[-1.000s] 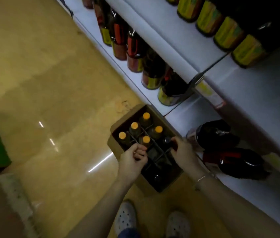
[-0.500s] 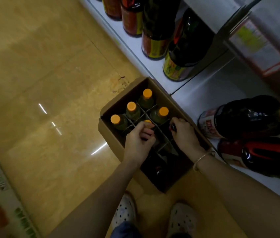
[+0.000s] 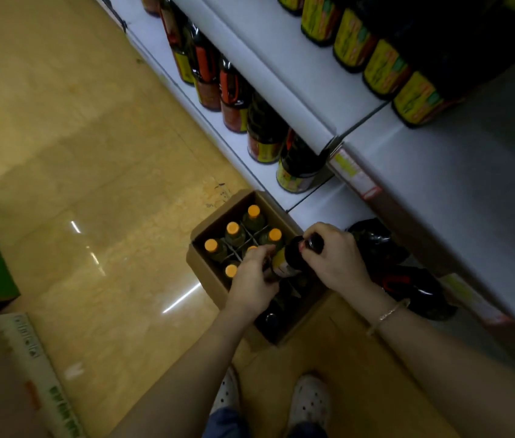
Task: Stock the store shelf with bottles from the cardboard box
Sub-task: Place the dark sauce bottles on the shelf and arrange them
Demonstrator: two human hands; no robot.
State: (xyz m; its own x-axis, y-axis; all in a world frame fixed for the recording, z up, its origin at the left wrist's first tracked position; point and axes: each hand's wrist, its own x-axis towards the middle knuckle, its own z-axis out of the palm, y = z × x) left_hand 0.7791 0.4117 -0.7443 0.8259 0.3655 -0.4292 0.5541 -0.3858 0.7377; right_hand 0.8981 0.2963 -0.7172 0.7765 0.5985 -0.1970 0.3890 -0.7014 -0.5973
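Both hands — left hand (image 3: 251, 281), right hand (image 3: 336, 259) — grip one dark bottle (image 3: 287, 259) above the cardboard box (image 3: 209, 271), frame centre; six orange-capped bottles (image 3: 232, 229) remain unshelved.

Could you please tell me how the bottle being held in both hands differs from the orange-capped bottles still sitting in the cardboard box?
The held bottle is dark with a dark cap; the orange-capped bottles look greenish. The held bottle lies tilted above the cardboard box, gripped by the left hand and right hand; the orange-capped bottles stand upright in divider cells, untouched. Both kinds show up around the same box.
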